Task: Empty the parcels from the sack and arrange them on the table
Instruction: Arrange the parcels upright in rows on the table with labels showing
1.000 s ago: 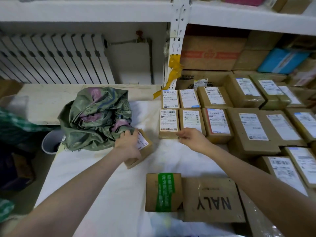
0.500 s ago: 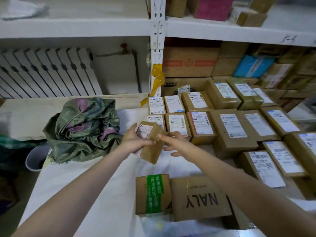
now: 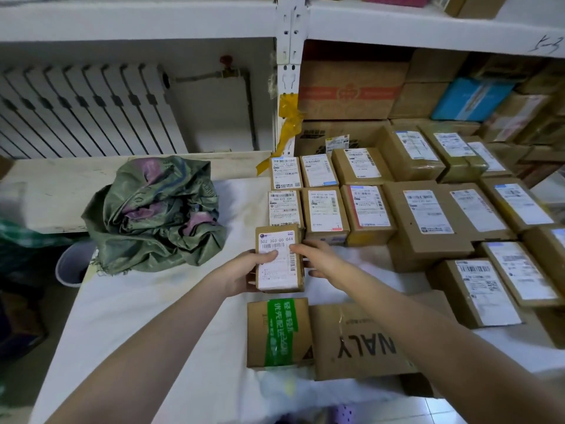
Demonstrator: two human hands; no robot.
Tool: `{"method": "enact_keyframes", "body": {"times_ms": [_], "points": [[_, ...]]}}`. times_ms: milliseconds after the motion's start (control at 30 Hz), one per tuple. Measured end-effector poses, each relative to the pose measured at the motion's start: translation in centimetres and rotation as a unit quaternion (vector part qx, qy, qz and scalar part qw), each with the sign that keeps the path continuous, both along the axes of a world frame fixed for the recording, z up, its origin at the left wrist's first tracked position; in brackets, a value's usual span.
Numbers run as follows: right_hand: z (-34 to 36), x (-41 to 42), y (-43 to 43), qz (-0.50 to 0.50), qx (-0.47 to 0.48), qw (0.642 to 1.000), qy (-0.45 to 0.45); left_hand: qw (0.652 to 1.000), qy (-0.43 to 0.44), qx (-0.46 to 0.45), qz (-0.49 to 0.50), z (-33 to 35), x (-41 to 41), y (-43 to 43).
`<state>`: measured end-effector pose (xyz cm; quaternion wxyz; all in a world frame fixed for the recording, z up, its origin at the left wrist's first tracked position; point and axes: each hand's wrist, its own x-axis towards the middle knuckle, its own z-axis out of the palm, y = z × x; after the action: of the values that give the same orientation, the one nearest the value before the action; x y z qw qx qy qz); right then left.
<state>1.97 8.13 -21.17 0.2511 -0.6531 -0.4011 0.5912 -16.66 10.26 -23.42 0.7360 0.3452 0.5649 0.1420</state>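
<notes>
Head view: small parcel (image 3: 279, 264), label up, btwn both hands, just in front of the labelled boxes (image 3: 324, 209) on the table (image 3: 183, 301). Left hand (image 3: 241, 272) grips its left side, thumb on label; right hand (image 3: 321, 260) pinches the right edge. Sack (image 3: 153, 212) crumpled, well left.

The sack (image 3: 153, 212) is dull green with purple-pink blotches. The parcel (image 3: 278, 260) is brown with a white label printed in black. The bench (image 3: 146, 316) is white. A box (image 3: 260, 332) carries a green tape band, and the carton (image 3: 360, 341) bears black letters. Yellow tape (image 3: 289, 117) hangs beside the white radiator (image 3: 85, 111).
</notes>
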Motion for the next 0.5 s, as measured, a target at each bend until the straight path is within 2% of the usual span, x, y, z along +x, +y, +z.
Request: {"method": "enact_keyframes", "body": {"times_ms": [67,167,300,500], "points": [[-0.3,-0.2,0.0,0.049,0.054,0.994,-0.086,1.0,0.006,0.0,0.01,-0.9,0.1,-0.1],[-0.8,-0.1,-0.4,0.118,0.157,0.959,-0.204,0.999,0.041,0.004,0.02,-1.6,0.4,-0.1],[1.2,0.2,-1.6,0.222,0.212,0.929,-0.207,0.997,0.043,0.023,0.052,-2.1,1.0,0.8],[2.0,0.6,-3.4,0.376,0.194,0.882,-0.209,0.995,0.065,0.039,0.059,-3.3,2.4,1.2]]}}
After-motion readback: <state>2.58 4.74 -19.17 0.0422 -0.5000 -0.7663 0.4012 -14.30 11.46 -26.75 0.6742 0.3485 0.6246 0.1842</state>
